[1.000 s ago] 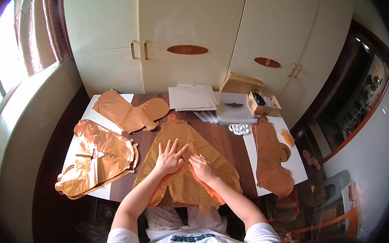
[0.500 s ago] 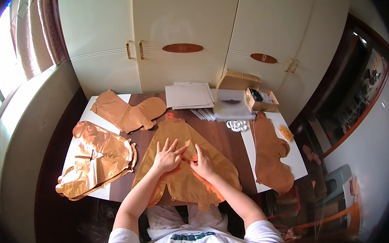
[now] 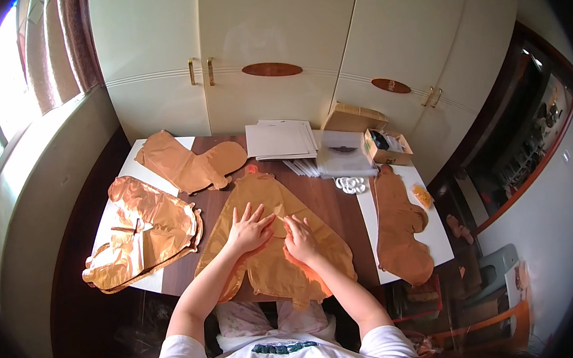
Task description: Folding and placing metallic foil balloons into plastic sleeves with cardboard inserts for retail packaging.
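Note:
A large, flat orange-brown foil balloon, broadly triangular, lies in front of me on the table. My left hand rests open on its middle, fingers spread. My right hand is on the foil just to the right, its fingers apart and slightly bent, the fingertips pointing up and left. A small, lighter patch shows on the foil between both hands. Nothing held is visible in either hand.
More flat foil shapes lie around: a rounded one at back left, a shiny crumpled one at left, and a lobed one at right. Grey boards, white rings and a small box sit at the back.
My right hand has shifted slightly up and its fingers, more bent before, are now more stretched out on the foil. The left hand has stayed nearly in place.

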`<state>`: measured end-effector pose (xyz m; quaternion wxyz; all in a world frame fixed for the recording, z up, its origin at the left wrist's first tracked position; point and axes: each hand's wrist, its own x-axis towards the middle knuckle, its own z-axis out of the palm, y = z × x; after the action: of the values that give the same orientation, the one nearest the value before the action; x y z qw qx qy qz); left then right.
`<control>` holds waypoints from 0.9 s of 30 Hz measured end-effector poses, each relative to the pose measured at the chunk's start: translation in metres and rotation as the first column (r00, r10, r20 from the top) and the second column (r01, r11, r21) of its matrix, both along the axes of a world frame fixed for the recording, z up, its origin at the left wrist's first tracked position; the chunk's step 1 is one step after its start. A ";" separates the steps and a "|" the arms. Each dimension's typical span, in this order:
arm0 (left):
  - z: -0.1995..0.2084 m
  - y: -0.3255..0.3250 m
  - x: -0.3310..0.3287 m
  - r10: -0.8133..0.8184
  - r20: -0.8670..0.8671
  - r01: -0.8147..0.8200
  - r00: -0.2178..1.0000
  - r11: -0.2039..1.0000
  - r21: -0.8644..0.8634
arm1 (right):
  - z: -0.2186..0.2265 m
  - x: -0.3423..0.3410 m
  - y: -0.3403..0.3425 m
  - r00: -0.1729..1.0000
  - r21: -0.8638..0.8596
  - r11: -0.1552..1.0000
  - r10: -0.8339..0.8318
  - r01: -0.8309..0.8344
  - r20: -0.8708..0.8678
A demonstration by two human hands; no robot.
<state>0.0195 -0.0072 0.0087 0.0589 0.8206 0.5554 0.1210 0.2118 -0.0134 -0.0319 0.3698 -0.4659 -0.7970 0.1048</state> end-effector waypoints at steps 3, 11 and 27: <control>0.000 -0.001 0.001 -0.003 0.008 0.003 1.000 1.000 0.015 | 0.000 -0.001 0.000 1.000 0.013 1.000 -0.012 0.012 0.008; -0.005 0.001 -0.001 -0.013 -0.004 0.013 1.000 0.999 0.050 | 0.024 0.024 0.038 0.996 -0.136 0.987 0.090 -0.085 0.029; -0.004 0.001 0.002 -0.022 -0.007 0.022 1.000 0.997 0.068 | 0.038 0.039 0.076 0.790 -0.263 0.923 0.377 -0.280 0.483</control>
<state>0.0211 -0.0064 0.0042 0.0306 0.8285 0.5421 0.1368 0.2509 0.0630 0.0065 0.0711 -0.3612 -0.9236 0.1069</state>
